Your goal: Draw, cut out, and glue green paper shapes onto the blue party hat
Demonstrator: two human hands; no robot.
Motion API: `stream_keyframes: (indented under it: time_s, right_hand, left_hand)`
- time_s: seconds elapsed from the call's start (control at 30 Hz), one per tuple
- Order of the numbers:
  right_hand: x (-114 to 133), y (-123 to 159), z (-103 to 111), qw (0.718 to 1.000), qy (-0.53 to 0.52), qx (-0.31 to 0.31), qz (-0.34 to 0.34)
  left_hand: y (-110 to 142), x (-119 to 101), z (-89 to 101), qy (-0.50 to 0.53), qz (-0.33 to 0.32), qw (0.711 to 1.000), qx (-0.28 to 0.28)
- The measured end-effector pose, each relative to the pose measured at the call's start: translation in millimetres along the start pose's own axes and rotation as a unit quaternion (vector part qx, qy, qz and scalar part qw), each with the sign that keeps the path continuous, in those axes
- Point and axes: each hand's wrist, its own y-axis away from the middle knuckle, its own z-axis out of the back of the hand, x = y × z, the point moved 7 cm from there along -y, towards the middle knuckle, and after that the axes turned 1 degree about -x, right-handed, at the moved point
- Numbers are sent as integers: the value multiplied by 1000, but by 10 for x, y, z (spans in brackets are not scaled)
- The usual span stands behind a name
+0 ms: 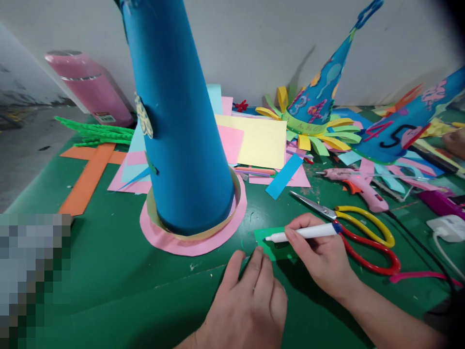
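My right hand [325,259] pinches a white marker [314,231] with a dark blue end. Its tip meets a small bright green piece of paper [262,236] on the table. My left hand [250,300] lies palm down, its fingertips resting on the paper's near edge and the thumb set apart. Just beyond both hands, a tall blue paper cone hat [185,121] stands on a pink ring brim [192,248]; its top runs out of view. Scissors [337,213] with yellow and red handles lie beside my right hand, partly behind it.
A pink glue gun [363,184] with a cord lies at right, near a white plug [446,228]. Behind stand two decorated cone hats [316,97], [395,133]. Coloured paper [267,140], green pipe cleaners [98,132], orange strips [89,182] and a pink bottle [90,85] lie around.
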Motion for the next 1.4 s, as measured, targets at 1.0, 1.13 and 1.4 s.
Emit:
stream_keyframes:
  time_s: [1.0,1.13,1.4]
  right_hand:
    - [33,-21,75,999,30,-45,-3]
    - [21,1,107,998,31,-61,-5]
    - [-3,24,44,1000,-26,-8,-15]
  left_hand:
    - [7,3,15,-3,5,1000,3]
    - [11,-7,14,-7,-1,1000,-5]
    - [21,-23,20,-18,-16,1000,-3]
